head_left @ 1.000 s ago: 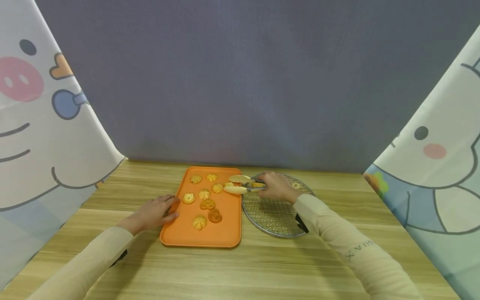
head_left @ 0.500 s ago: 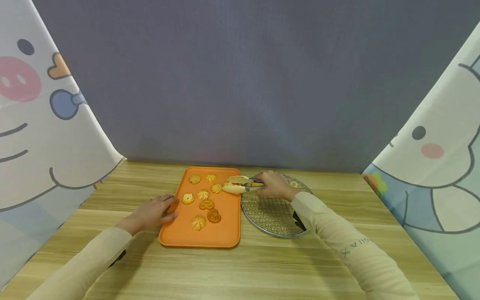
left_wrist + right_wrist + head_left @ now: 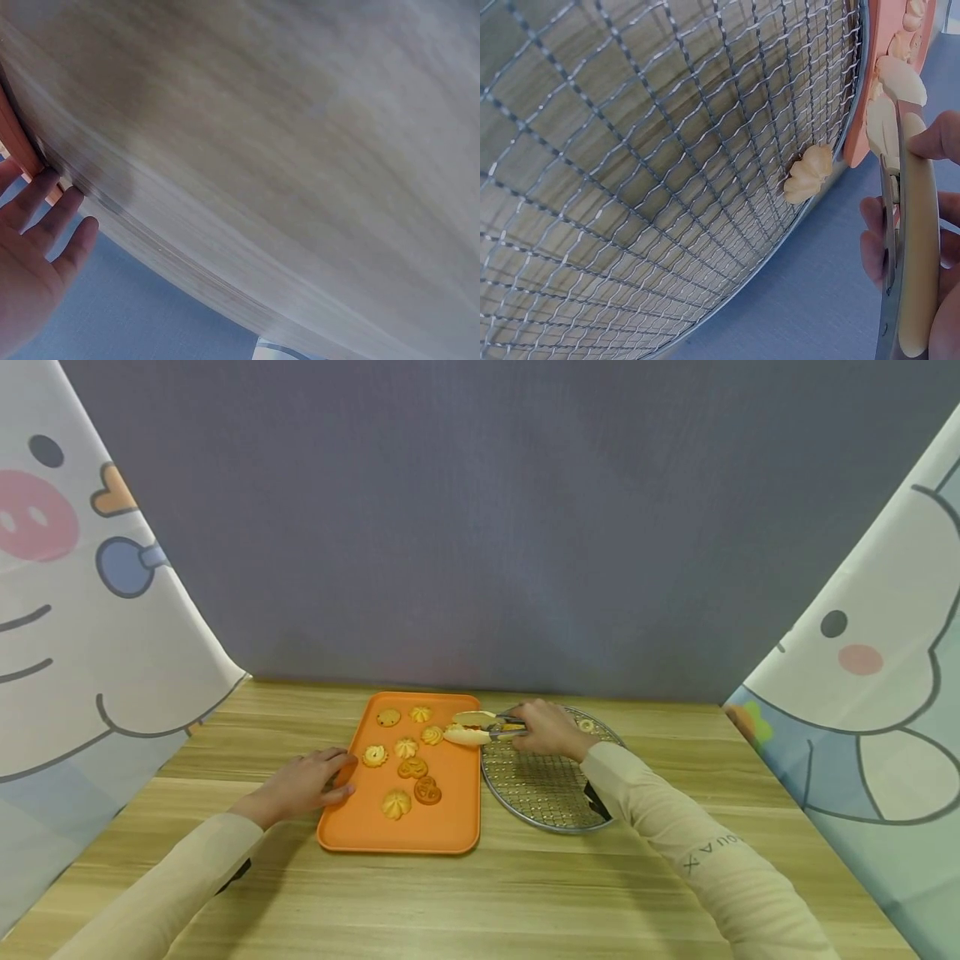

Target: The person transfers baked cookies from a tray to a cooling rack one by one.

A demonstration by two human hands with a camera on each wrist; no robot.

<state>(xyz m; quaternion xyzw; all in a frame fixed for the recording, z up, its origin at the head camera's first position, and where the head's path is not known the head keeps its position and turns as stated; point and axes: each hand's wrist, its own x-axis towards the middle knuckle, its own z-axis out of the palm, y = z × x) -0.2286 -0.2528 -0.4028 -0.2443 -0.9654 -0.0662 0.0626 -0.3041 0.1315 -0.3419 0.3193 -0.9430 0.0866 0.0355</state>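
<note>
My right hand [image 3: 551,729] grips a pair of tongs [image 3: 915,232] with metal arms and cream tips. Their two tips stand apart over the right rim of an orange tray [image 3: 450,831], around a cookie [image 3: 453,727] that they partly hide. My left hand [image 3: 303,783] rests at the tray's left rim, thumb over the edge; in the left wrist view its relaxed fingers [image 3: 64,214] touch the tray's outer side. Several golden cookies lie on the tray, among them a pale-centred one [image 3: 375,755], a piped swirl [image 3: 396,804] and a pretzel-shaped one [image 3: 427,791].
A round wire cooling rack [image 3: 555,822] stands right of the tray, partly under my right hand. It bears a ring cookie [image 3: 586,725] and a shell-shaped cookie [image 3: 808,175]. A grey backdrop [image 3: 480,527] rises behind the wooden table [image 3: 525,902].
The view shifts very slightly; hands, tongs, tray and cookies keep the same places relative to one another.
</note>
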